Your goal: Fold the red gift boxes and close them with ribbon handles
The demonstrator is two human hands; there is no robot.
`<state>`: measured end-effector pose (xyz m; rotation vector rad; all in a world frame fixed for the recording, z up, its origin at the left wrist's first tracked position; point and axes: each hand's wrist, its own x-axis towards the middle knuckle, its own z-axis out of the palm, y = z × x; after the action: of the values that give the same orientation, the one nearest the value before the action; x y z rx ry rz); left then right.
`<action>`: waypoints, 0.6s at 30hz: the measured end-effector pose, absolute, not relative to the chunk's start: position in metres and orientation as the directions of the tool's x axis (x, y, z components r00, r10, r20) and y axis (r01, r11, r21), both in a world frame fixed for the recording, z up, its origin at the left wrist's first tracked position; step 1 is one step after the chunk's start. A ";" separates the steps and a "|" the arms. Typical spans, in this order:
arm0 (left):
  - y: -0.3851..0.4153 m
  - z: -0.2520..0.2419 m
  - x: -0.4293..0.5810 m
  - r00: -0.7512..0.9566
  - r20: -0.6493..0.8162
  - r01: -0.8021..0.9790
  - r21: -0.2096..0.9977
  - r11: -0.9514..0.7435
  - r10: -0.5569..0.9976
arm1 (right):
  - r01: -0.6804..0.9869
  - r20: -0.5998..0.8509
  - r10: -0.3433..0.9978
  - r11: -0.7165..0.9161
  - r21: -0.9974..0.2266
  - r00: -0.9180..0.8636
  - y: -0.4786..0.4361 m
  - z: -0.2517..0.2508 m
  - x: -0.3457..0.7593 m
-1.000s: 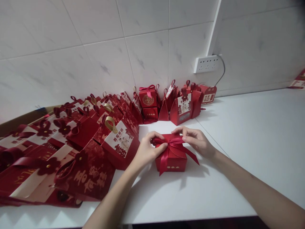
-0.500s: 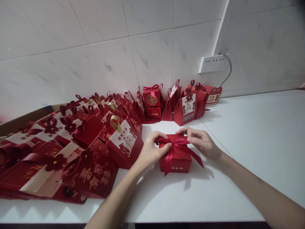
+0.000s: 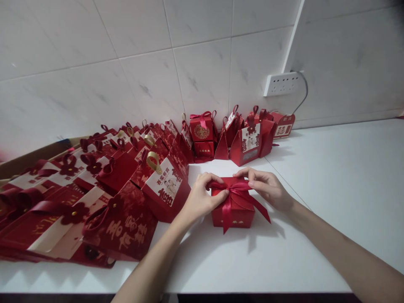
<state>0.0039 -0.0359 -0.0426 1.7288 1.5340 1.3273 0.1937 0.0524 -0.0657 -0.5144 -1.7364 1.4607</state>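
Observation:
A small red gift box (image 3: 236, 212) with gold lettering on its front stands on the white table before me. Crossing its top is a pinkish-red satin ribbon (image 3: 226, 214), tied in a bow, with two tails hanging over the front and right side. My left hand (image 3: 205, 195) pinches the bow's left loop between thumb and fingers. On the other side, my right hand (image 3: 268, 189) has its thumb and fingers closed on the right loop. The fingers partly cover both loops.
Many red gift bags and boxes (image 3: 129, 223) with ribbon handles crowd the left of the table (image 3: 341, 189). More stand along the wall, among them a bow-tied box (image 3: 201, 129) and a printed bag (image 3: 251, 141). A socket strip (image 3: 282, 85) hangs on the tiled wall.
The left ribbon tail has swung slightly to the right across the box front. Both hands keep nearly the same place and hold on the bow.

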 end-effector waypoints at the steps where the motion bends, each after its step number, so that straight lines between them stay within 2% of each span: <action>1: -0.036 -0.043 0.004 -0.091 0.352 0.482 0.834 -0.268 0.932 | -0.184 0.310 0.736 0.249 -0.951 -0.602 0.052 -0.066 0.194; 12: -0.037 -0.044 0.004 -0.094 0.334 0.495 0.833 -0.247 0.938 | -0.200 0.294 0.732 0.216 -0.956 -0.615 0.053 -0.069 0.196; 18: -0.037 -0.046 0.005 -0.097 0.361 0.492 0.828 -0.271 0.927 | -0.182 0.239 0.767 0.161 -0.970 -0.596 0.051 -0.067 0.195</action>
<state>0.0046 -0.0366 -0.0461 1.7463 1.5462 1.3360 0.1946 0.0514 -0.0672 -0.5679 -1.6632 1.5446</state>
